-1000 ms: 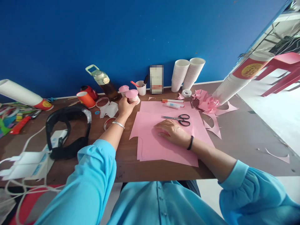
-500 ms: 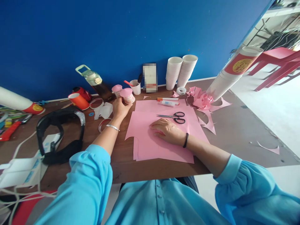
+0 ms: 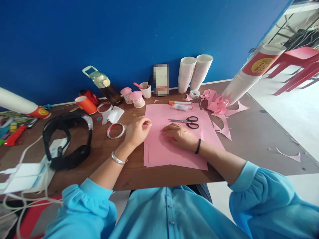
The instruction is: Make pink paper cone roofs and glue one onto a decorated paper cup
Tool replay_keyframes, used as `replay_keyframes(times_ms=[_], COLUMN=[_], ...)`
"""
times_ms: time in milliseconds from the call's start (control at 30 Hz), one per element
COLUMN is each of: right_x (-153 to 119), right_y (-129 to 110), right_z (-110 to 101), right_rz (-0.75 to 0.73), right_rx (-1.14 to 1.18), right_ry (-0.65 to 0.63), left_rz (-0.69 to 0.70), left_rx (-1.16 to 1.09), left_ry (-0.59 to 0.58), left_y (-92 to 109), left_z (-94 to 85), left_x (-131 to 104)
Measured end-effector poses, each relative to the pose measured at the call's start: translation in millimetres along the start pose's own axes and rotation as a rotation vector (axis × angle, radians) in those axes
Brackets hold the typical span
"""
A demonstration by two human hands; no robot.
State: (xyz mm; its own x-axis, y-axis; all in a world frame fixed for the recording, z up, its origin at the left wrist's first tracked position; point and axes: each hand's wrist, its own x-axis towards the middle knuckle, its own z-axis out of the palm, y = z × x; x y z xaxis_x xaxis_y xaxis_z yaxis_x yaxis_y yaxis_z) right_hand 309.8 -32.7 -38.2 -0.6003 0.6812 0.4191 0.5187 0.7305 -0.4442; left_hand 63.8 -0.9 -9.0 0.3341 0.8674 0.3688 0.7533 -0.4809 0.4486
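My left hand [image 3: 137,132] is over the left edge of the pink paper [image 3: 174,154], its fingers curled and the thumb near the index finger, with nothing seen in it. Flat on the paper rests my right hand [image 3: 180,136], fingers spread forward. Just beyond it lie black-handled scissors [image 3: 191,122], their blades pointing left. A glue stick [image 3: 179,107] and an orange-and-white marker [image 3: 180,103] lie near the paper's far edge. Two small cups with pink paper tops, a front one [image 3: 137,99] and a rear one [image 3: 126,95], stand side by side behind my left hand.
Stacked white cups [image 3: 187,74] and a bottle [image 3: 102,83] stand by the blue wall. A tape roll [image 3: 115,130], a black headset-like band [image 3: 67,139] and a red-orange cup [image 3: 86,105] are at the left. Pink scraps [image 3: 224,126] lie at the right.
My left hand has let go of the front pink-topped cup and come back toward me and to the right, onto the paper's left edge. My right hand stays flat on the paper.
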Motion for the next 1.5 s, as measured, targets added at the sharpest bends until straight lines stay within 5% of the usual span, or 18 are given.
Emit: replay_keyframes(times_ms=[167, 300, 533, 733, 1500], right_x=[1.7, 3.9, 1.3, -3.9, 0.7], right_y=[-0.8, 0.5, 25.3, 41.6, 37.1], right_z=[3.3, 3.0, -16.8, -16.1, -13.3], right_rz=[0.017, 0.034, 0.269, 0.393, 0.379], right_rx=[0.021, 0.0, -0.23, -0.341, -0.385], right_ry=[0.041, 0.111, 0.25, 0.176, 0.141], left_rz=[0.153, 0.2, 0.193, 0.175, 0.098], left_rx=[-0.019, 0.017, -0.061, -0.134, -0.228], left_ry=[-0.127, -0.166, -0.176, -0.164, -0.112], left_y=[17.5, 10.2, -0.4, -5.3, -10.2], left_z=[20.0, 29.1, 32.1, 33.5, 33.4], left_x=[-12.8, -13.6, -10.5, -9.2, 0.2])
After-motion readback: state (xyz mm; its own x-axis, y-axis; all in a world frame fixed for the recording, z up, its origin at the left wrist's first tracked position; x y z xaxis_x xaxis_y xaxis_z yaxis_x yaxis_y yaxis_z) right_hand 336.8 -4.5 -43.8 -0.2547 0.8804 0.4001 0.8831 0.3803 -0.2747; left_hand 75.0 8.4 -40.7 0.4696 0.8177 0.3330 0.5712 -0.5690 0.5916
